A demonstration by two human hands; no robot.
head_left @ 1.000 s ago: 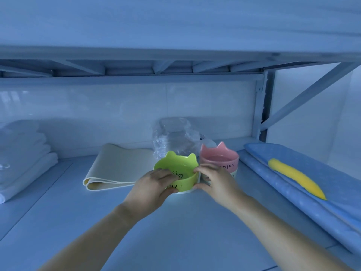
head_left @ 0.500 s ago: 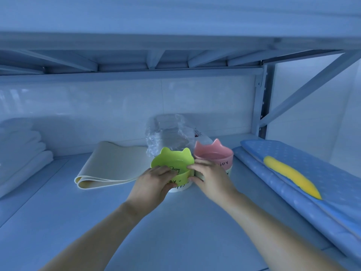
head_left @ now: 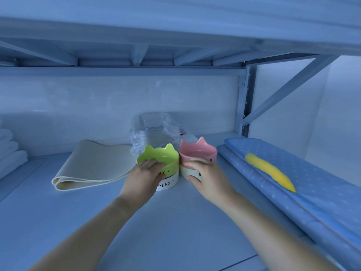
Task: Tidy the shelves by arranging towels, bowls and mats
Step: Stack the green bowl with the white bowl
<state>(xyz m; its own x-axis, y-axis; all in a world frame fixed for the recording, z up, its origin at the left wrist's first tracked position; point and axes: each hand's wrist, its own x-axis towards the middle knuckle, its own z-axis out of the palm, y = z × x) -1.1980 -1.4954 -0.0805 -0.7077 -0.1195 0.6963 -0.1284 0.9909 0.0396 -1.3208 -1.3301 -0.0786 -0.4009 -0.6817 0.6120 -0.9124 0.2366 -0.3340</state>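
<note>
From the head view, both bare arms reach forward over the pale shelf [head_left: 175, 227] to two eared bowls standing side by side near its middle. The left hand [head_left: 142, 177] holds the green bowl [head_left: 164, 156]: its grip is closed on the near wall, fingers hooked over the rim and into the bowl, thumb on the outside just above the white lower band with dark handwriting. The right hand [head_left: 209, 178], slightly blurred, holds the pink bowl [head_left: 197, 154]: its grip is wrapped around the front of the bowl, fingers across the near wall and thumb down by the white base. The two bowls stand so close that their sides meet or almost meet; which of the two cannot be told. Just behind them lies a crinkled clear plastic package [head_left: 154, 132], against the back wall. To the left of the green bowl a folded cream mat [head_left: 93, 167] lies flat, its folded edge towards the camera. Farther left, at the frame's edge, white towels [head_left: 8, 151] sit in a folded stack. To the right of the pink bowl a folded blue mat [head_left: 304, 184] with pale dots lies along the shelf, bearing a long yellow shape [head_left: 270, 172] on top. An upper shelf [head_left: 175, 36] with metal braces spans overhead.
</note>
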